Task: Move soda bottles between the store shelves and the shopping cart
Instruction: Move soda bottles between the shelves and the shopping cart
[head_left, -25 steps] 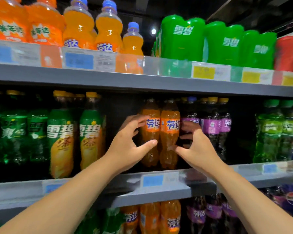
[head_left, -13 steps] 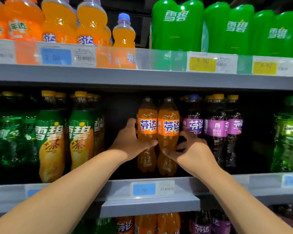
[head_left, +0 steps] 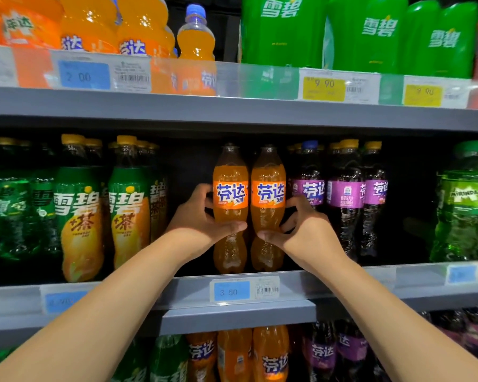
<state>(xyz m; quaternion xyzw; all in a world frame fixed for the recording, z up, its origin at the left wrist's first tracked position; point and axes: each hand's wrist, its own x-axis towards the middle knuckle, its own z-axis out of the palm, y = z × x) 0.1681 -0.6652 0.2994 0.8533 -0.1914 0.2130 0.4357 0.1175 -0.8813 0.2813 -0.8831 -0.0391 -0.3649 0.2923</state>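
1. We're at the middle shelf (head_left: pixel 356 282), and both hands are on the two orange soda bottles near the middle of its front edge.
2. The left hand (head_left: pixel 196 219) grips the left orange bottle (head_left: pixel 229 188). Its thumb lies across the front at the narrow waist, and its fingers curl round the bottle's left side beside the label.
3. The right hand (head_left: pixel 307 232) grips the right orange bottle (head_left: pixel 268 186). Its thumb presses the front just below the label, and its fingers wrap round the right side.
4. Both bottles are upright and side by side, so close that we cannot tell whether they touch. Their orange labels face us.
5. Their bases show just behind the shelf's front rail, directly above the blue price tag (head_left: pixel 232 291) reading 3 50. We cannot tell whether they rest on the shelf or are lifted off it.
6. Just to the right stand the purple bottles (head_left: pixel 345 194). The right hand's fingers sit between the right orange bottle and the nearest purple one.
7. To the left, past a dark gap, we see the green-and-yellow bottles (head_left: pixel 79 216) with yellow caps.
8. At the shelf's far right end are the pale green bottles (head_left: pixel 464 210).
9. On the upper shelf (head_left: pixel 232 111), big orange bottles (head_left: pixel 141 23) fill the left. A small blue-capped bottle (head_left: pixel 196 34) stands near the middle, and large green bottles (head_left: pixel 282 31) stand to the right.
10. Below the middle shelf, more orange and purple bottles show.
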